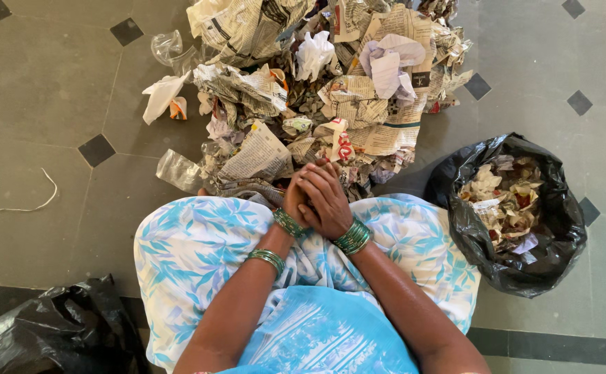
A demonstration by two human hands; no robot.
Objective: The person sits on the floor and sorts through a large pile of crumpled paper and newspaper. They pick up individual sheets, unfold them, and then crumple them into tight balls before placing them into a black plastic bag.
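Newspaper scraps (317,97) lie just beyond both hands (317,197), clasped together, holding nothing.

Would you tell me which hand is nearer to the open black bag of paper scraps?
Right hand: it overlaps the left hand, on the black bag's side.

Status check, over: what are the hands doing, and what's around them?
Both hands clasped together, left under right, holding nothing visible. Crumpled newspaper pile just ahead on the floor. Open black bag of scraps at right.
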